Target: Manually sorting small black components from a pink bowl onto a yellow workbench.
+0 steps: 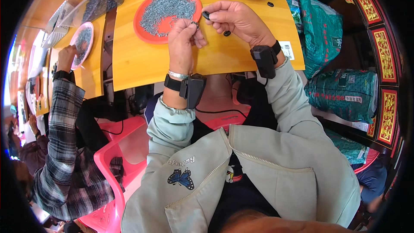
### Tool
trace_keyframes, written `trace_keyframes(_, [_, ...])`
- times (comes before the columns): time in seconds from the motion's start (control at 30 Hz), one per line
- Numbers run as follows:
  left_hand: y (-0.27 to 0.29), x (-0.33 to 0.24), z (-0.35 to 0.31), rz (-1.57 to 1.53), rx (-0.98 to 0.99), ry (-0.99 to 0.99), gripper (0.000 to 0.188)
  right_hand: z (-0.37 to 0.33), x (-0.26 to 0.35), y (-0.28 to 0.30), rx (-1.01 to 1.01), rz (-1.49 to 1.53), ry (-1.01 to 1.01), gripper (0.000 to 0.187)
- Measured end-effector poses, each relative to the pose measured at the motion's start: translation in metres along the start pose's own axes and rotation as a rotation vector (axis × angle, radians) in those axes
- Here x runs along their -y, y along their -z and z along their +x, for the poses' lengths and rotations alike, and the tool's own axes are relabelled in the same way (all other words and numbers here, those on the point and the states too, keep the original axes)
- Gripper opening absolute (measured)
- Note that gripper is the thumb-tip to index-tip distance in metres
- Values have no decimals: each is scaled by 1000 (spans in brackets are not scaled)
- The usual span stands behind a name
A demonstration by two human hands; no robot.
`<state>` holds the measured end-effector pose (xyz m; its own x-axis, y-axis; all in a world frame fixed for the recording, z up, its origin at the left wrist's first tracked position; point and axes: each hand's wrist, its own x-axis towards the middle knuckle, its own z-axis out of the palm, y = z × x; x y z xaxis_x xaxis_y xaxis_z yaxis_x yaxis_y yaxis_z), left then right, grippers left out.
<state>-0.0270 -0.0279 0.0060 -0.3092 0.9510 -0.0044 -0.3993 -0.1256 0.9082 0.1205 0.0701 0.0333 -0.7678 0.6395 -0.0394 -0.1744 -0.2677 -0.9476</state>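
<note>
Black oval piece pinched between thumb and finger of the right hand; small dark part held in the tips of the left hand, its detail too small to tell. Both are held above the tabletop, well in from its near edge, beside the red plate of screw-like metal pieces. Judged best: parts squared face to face before any pressure is applied, grip light, wrists steadied.
</note>
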Motion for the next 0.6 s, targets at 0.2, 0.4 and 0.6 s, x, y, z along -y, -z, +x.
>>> trace_keyframes(0.2, [-2,-2,0,57,22,-11,12,4,-2,3,51,75,-40,24])
trace_keyframes(0.4, [-4,-1,-3,43,-1,-31,10,-2,0,-9,-8,-128,22,21])
trace_keyframes(0.6, [-5,0,0,-47,-59,-40,8,-5,4,-15,-43,-479,98,17])
